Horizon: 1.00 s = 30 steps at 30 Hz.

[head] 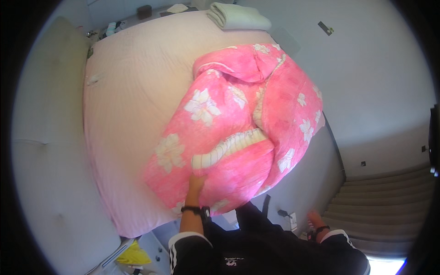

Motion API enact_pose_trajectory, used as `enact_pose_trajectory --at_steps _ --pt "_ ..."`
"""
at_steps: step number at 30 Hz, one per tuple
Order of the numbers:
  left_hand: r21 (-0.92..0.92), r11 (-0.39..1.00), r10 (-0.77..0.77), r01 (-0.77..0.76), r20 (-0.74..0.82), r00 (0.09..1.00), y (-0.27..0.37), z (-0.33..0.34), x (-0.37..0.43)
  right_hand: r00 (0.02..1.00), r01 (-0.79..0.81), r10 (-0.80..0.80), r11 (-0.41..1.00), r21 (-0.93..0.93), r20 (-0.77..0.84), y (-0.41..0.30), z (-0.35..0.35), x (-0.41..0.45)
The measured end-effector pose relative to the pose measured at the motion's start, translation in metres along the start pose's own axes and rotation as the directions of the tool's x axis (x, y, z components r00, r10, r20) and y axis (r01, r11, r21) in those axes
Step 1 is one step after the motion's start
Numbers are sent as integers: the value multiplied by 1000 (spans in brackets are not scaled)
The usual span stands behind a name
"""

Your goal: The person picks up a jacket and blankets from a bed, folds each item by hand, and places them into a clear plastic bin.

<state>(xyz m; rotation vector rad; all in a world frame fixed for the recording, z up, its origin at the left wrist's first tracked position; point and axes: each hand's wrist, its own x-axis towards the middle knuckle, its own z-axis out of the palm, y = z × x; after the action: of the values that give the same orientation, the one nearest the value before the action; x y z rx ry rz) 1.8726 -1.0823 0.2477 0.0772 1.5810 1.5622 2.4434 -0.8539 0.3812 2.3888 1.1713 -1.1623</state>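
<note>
A pink quilt with white flowers [202,106] lies bunched on the right half of the bed, partly folded over itself. Its ruffled white border [228,146] runs across the near fold. My left hand [197,182] grasps the quilt just below one end of that border; the fingertips are hidden by cloth. Under the quilt, a pale pink fitted sheet [130,113] covers the mattress. Off to my right side, away from the bed, my right hand [313,220] hangs low with no object visible in it; its fingers are too small and blurred to make out.
A folded pale green blanket [240,17] rests on the bed's far right corner. The padded headboard [48,137] borders the left side. Grey-brown curtains [374,209] hang at the right. A yellow bag [134,252] lies near the bed's lower left corner.
</note>
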Motion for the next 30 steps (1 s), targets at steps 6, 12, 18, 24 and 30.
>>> enact_pose_trajectory --at_steps 6,12,18,24,30 --pt "-287 944 33 -161 -403 914 26 -176 -201 629 717 -575 169 -676 523 -43 130 -47" --pt "421 880 -7 222 -456 890 -51 -209 -168 232 966 -790 256 -40 568 -134 231 -253" --pt "349 876 -57 332 -609 791 -112 -206 -156 112 994 -888 93 -64 447 -48 215 -243" --pt "538 740 -241 403 -347 906 -102 -188 -207 785 612 -537 595 -520 310 169 164 -58" --pt "518 679 -403 521 -329 854 -101 -244 -210 794 467 -257 839 -281 551 235 137 -77"
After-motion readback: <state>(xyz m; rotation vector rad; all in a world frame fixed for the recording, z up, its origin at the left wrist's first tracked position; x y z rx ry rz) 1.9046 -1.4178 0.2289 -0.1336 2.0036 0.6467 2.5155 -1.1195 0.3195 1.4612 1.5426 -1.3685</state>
